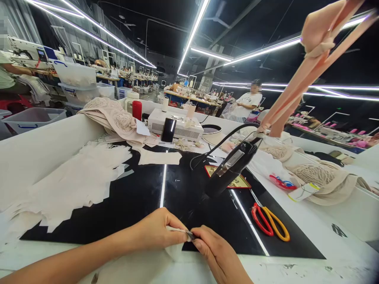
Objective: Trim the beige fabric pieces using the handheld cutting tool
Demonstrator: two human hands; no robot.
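At the front edge of the black board (142, 197), my left hand (160, 228) is closed on a pale beige piece of fabric (174, 252), which hangs down below the fingers. My right hand (216, 250) pinches a small dark pointed tool (190, 234); its tip meets the fabric at my left thumb. Most of that tool is hidden in my fingers, so its kind is unclear. Scissors (263, 219) with one red and one yellow handle lie to the right. A black hand-held device (232, 169) hangs from peach fabric strips (291, 85) above the board.
Stacked beige fabric pieces (79, 177) spread over the left side. One cut piece (160, 157) lies farther back. Behind it stand a phone (168, 130) and a white vented box (177, 124). A red-rimmed tray (242, 182) holds small bits. Lace bra parts (322, 177) lie right.
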